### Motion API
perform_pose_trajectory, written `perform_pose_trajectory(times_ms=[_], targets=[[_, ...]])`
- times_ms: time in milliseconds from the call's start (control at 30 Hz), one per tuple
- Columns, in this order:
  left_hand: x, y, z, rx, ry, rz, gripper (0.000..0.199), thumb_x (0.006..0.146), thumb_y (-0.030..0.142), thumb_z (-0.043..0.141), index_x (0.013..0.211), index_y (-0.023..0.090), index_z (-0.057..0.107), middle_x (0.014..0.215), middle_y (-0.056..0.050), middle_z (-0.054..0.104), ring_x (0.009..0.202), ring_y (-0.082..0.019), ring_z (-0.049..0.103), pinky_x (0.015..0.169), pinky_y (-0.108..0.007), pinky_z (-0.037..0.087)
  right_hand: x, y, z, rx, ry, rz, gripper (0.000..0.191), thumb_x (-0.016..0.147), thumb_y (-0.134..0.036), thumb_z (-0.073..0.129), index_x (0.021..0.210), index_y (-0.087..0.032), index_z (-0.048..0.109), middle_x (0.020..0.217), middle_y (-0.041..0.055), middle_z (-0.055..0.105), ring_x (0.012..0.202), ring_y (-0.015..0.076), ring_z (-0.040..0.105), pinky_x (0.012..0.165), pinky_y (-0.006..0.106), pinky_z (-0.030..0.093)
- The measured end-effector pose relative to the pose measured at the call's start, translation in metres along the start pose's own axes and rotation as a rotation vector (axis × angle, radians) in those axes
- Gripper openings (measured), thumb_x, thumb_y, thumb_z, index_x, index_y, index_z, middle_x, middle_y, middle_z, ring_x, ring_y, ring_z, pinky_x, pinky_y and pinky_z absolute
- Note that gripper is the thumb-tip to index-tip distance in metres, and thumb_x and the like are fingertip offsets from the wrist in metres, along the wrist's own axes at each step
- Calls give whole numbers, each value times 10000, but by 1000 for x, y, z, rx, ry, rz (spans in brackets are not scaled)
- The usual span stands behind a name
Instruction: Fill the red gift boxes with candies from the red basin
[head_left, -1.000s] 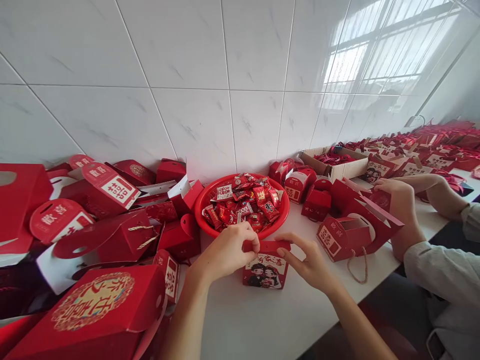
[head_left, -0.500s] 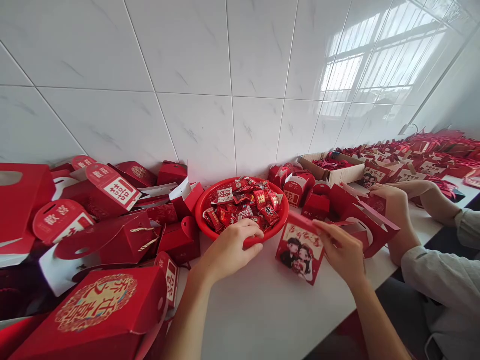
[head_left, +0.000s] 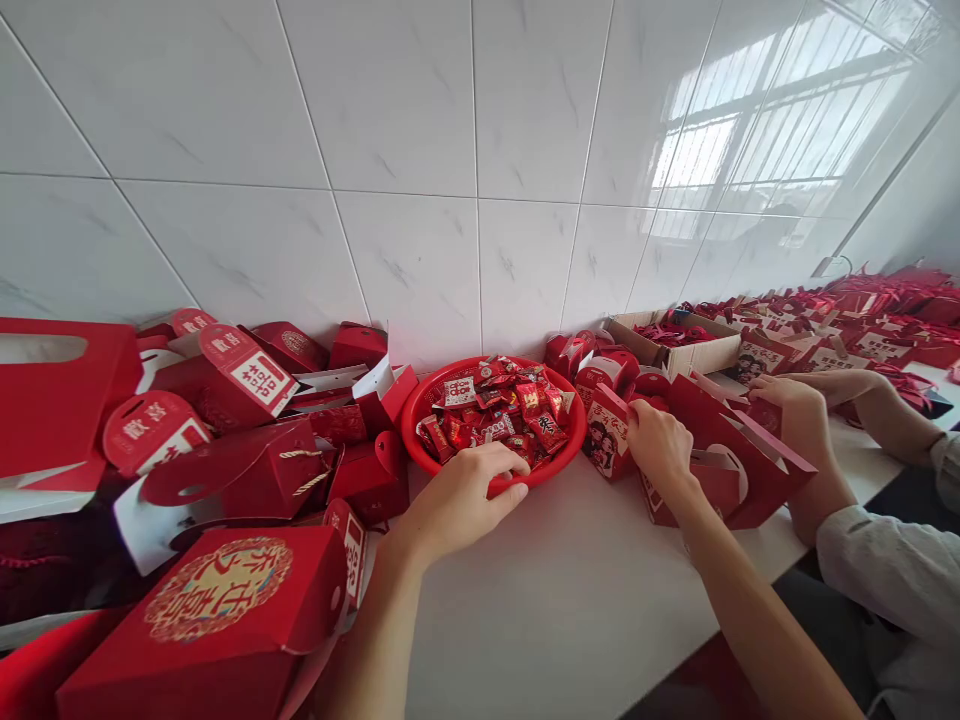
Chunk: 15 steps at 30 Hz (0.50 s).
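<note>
My left hand (head_left: pixel 469 495) rests at the near rim of a red plastic basket (head_left: pixel 417 450). Its fingers curve loosely, with the thumb apart and nothing visible in them. Several wrapped candies (head_left: pixel 529 405) in red and white wrappers fill the basket. On the right, my right hand (head_left: pixel 660 440) grips the edge of a small red gift box (head_left: pixel 609 438) printed with a cartoon couple. That box stands upright beside the basket's right side, close to other red boxes. My right fingertips are partly hidden behind it.
Red boxes (head_left: pixel 214 590) crowd the left side. At right stands a large open red box (head_left: pixel 765 465). A cardboard carton (head_left: pixel 709 355) with red contents sits by the tiled wall (head_left: pixel 405 270). A co-worker's hands (head_left: pixel 795 395) are beyond the large box, near rows of red bags (head_left: pixel 832 325).
My right hand has carried the couple-printed box away from me, to the right of the basket. My left hand stays by the basket rim. The view has shifted slightly.
</note>
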<state>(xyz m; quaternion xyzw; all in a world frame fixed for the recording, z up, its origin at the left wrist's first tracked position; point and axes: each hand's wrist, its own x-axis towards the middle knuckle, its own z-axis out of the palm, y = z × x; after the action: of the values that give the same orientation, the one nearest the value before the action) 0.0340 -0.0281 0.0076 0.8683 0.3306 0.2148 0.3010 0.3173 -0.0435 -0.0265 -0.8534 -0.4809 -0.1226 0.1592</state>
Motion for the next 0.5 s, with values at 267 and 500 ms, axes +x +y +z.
perform_pose_trajectory(times_ms=[267,500], targets=[[-4,1,0,36,7,25,190,906,225,625,1057,206,738,1113,-50,753,1035,-227,697,943,-335,519,9,1,-11,-138,-92,3,328,935,-148,432,1053,-96,734,959,232,760,959,343,705,808,418,422],[-26,27,-5,56,-99,114,287,928,260,635,1198,205,712,1206,-75,733,1078,-238,697,965,-350,520,-1,5,-2,41,151,-303,525,847,-402,676,1285,-116,626,1237,276,671,1134,458,621,877,561,468]])
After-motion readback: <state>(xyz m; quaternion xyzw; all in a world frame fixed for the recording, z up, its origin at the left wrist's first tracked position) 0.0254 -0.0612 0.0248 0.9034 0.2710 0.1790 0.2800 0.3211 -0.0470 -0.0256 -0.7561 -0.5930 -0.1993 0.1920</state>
